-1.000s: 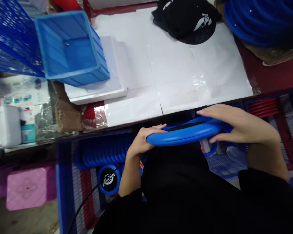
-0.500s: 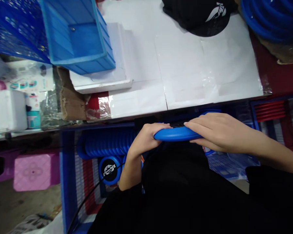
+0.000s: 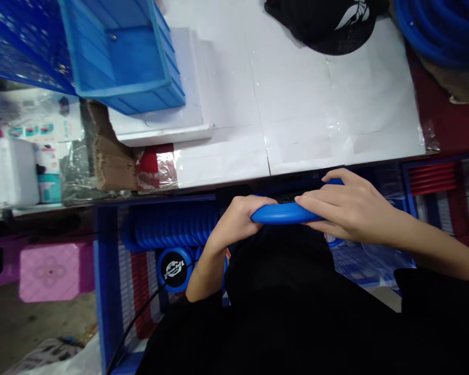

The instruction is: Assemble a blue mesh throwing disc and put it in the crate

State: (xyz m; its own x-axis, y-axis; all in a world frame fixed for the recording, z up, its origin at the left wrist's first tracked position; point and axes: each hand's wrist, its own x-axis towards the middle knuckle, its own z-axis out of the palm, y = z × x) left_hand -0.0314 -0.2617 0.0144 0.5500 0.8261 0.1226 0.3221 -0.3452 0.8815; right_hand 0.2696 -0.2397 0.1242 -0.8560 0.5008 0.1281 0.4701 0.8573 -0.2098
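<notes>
While pressed at lower centre, blue ring point(image 3: 283, 213) gripped by left hand point(image 3: 234, 219) and right hand point(image 3: 346, 208); not yet on surface point(image 3: 297, 104).

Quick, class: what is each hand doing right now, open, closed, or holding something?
Left hand: closed on the left end of the blue ring.
Right hand: fingers curled over the same blue ring, gripping it.

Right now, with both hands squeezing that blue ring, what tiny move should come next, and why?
Probably lift the blue ring a little up onto the white table top. The left hand and right hand both grip it below the table edge, close to the body, where it is partly hidden. The white sheet just above looks bare, so there seems to be room to set it flat.
</notes>
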